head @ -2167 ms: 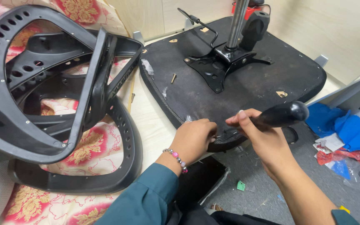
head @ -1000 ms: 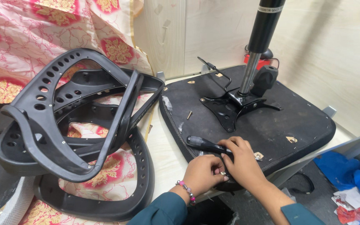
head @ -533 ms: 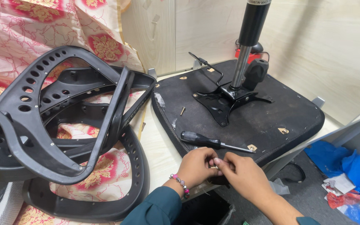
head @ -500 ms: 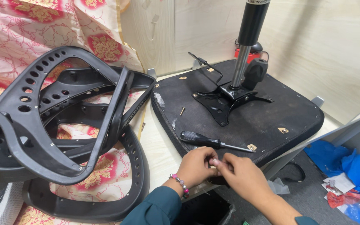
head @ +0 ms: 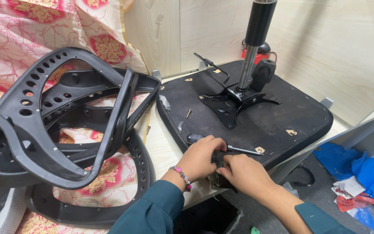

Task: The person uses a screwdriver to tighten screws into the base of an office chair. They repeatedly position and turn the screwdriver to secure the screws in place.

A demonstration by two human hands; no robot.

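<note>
A small dark part (head: 218,159), half hidden at the near edge of the upturned black chair seat (head: 282,123), is pinched between the left hand (head: 200,157) and right hand (head: 244,173), fingers curled together, wrists low, beside a screwdriver (head: 226,146).

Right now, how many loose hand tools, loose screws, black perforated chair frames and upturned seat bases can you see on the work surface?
Screwdriver: 1
Loose screw: 1
Black perforated chair frames: 2 at least, stacked; exact number hard to tell
Upturned seat base with gas cylinder: 1
Total: 5
</note>
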